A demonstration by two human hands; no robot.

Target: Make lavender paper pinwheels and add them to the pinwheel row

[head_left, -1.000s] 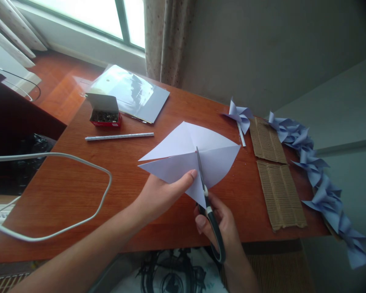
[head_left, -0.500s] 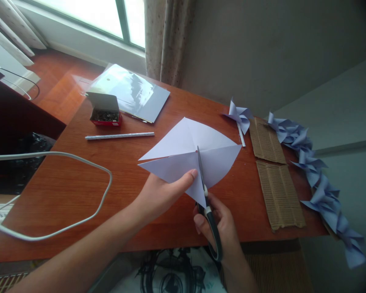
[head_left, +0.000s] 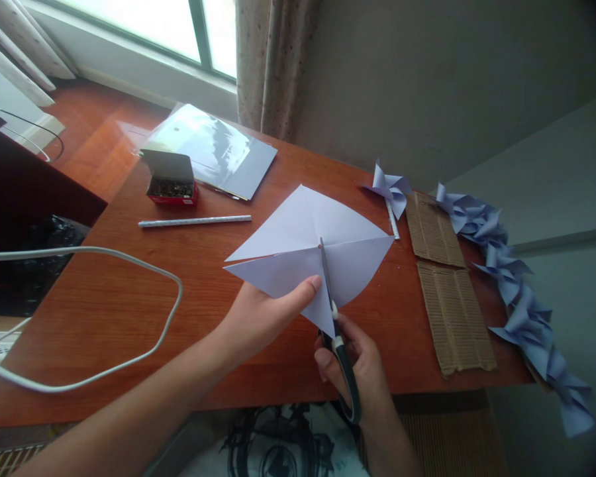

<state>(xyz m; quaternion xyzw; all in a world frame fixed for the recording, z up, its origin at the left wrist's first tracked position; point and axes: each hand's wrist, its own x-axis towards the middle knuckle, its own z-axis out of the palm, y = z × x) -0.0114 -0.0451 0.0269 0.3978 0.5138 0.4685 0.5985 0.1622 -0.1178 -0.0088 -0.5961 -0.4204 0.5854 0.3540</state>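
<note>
Both hands grip: your left hand [head_left: 263, 317] pinches the pale lilac creased paper square [head_left: 298, 235] over the near edge of the wooden desk [head_left: 129, 311], and your right hand [head_left: 365, 371] clasps black-handled scissors [head_left: 336, 328]. The sheet seems light and floppy; hold it beside the blades.

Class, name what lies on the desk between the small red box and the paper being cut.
A thin white stick lies between the red box and the paper, touching neither, in the head view.
</note>
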